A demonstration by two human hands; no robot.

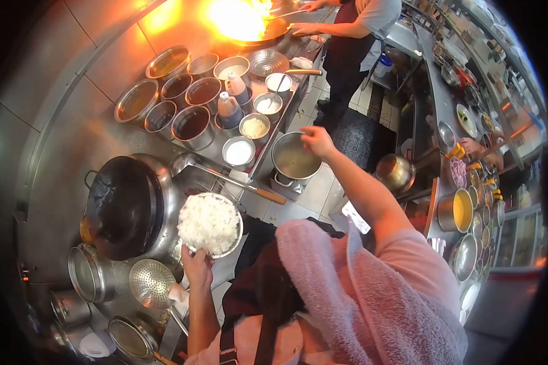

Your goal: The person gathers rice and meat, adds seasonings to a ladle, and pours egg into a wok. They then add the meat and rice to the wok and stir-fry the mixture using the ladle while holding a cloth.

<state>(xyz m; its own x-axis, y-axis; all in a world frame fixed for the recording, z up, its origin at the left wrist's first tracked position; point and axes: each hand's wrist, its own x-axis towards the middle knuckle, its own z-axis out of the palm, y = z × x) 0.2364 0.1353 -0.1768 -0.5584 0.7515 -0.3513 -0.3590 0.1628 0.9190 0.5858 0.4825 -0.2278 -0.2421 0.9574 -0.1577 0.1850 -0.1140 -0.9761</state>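
My left hand (pixel 198 267) grips the near rim of a round metal bowl (pixel 240 234), its fingers at the edge. White cooked rice (pixel 208 222) is heaped in the bowl. My right hand (pixel 318 143) is stretched forward over the right rim of a deep pot of cloudy liquid (pixel 295 161). Its fingers are loosely bent and apart, and I see nothing in them. A ladle with a wooden handle (pixel 268 194) lies across the counter edge beyond the rice. Left of the bowl sits a blackened wok (pixel 125 207), upside down on the range.
Several metal pots of sauces (pixel 192 125) and two bottles (pixel 228 106) crowd the counter ahead. Large flames (pixel 237 21) rise from a wok worked by another person (pixel 347 36). A perforated skimmer (pixel 152 283) lies at left. Containers of ingredients (pixel 463 210) line the right counter.
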